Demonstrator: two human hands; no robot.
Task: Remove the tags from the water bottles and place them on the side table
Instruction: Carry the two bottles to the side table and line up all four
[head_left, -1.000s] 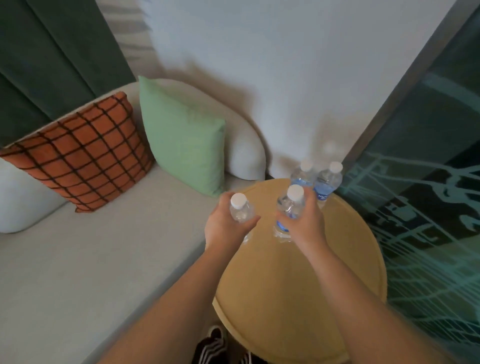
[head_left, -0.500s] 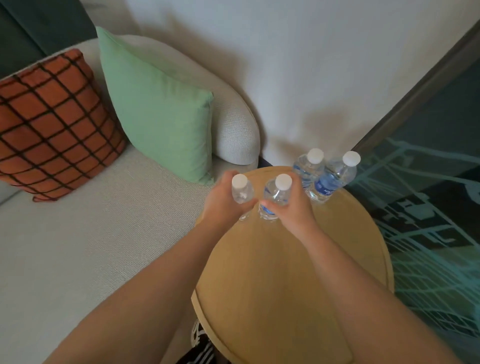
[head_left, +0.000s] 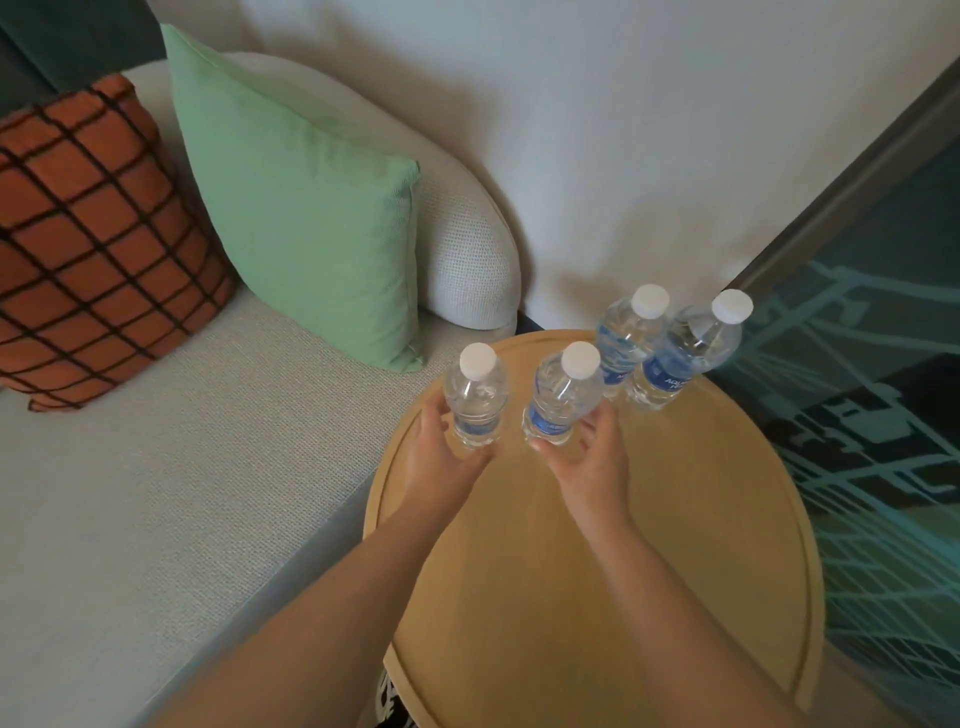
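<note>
Several clear water bottles with white caps and blue labels stand on a round wooden side table (head_left: 701, 519). My left hand (head_left: 441, 457) cups the lower part of the left bottle (head_left: 475, 400) at the table's left rim. My right hand (head_left: 587, 457) wraps the base of a second bottle (head_left: 563, 400) beside it. Both held bottles look upright and rest on or just above the tabletop. Two more bottles, one at the back (head_left: 626, 338) and one to its right (head_left: 685, 353), stand untouched at the far edge. No loose tags are visible.
A pale sofa (head_left: 208, 467) lies to the left with a green cushion (head_left: 311, 208) and an orange checked cushion (head_left: 88, 234). A white wall stands behind. Teal patterned carpet (head_left: 883, 441) runs along the right. Shoes show at the table's near edge.
Both hands slid down from the bottle necks to the lower bodies, exposing the caps and shoulders. The two held bottles moved slightly further onto the table; the camera came closer.
</note>
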